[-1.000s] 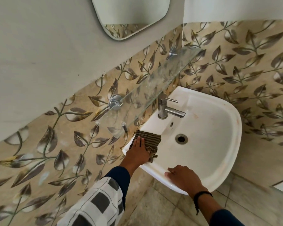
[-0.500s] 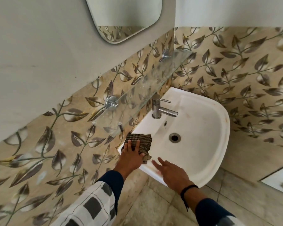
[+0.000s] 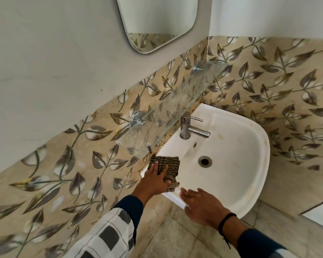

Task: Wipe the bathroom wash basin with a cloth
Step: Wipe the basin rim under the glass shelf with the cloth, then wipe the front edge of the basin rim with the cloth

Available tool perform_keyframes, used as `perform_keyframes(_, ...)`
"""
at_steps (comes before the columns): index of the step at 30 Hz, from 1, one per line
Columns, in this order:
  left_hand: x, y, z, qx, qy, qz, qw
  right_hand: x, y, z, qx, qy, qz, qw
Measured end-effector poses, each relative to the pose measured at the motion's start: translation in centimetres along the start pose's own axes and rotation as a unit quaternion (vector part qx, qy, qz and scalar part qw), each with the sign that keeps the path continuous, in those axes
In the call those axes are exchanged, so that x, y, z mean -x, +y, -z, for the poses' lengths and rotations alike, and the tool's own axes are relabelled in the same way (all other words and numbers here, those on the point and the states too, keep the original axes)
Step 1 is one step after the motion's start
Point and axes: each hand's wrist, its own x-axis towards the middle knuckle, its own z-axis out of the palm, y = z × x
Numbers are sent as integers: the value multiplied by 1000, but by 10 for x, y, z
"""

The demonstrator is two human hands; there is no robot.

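In the white ceramic wash basin (image 3: 241,164), the bowl lies right of the striped brown cloth (image 3: 171,164) on the left rim. Your left hand (image 3: 155,180) presses it, fingers spread; your right hand (image 3: 201,203), fingers straight, hovers beside.

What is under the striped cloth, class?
The cloth lies on the white rim of the wash basin, with the left hand pressing on top. The rim patch beneath is covered, unseen.
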Motion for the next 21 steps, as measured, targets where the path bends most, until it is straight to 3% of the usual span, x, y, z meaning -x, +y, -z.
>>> perform_keyframes(5,-2,-1,6,4,-23,0,1000,-3,11,9,-35,8,-7,999)
perform_keyframes(9,-3,5,3,-6,-15,8,1000,-28,61,36,-4,135,-102,986)
perform_keyframes(12,-4,9,2,-13,-17,16,1000,-56,93,68,33,172,-166,970)
perform_keyframes(16,-7,8,1,-3,-23,16,1000,-86,114,98,25,167,-228,959)
perform_keyframes(21,-12,6,-2,1,-20,12,1000,-93,118,96,51,108,-236,964)
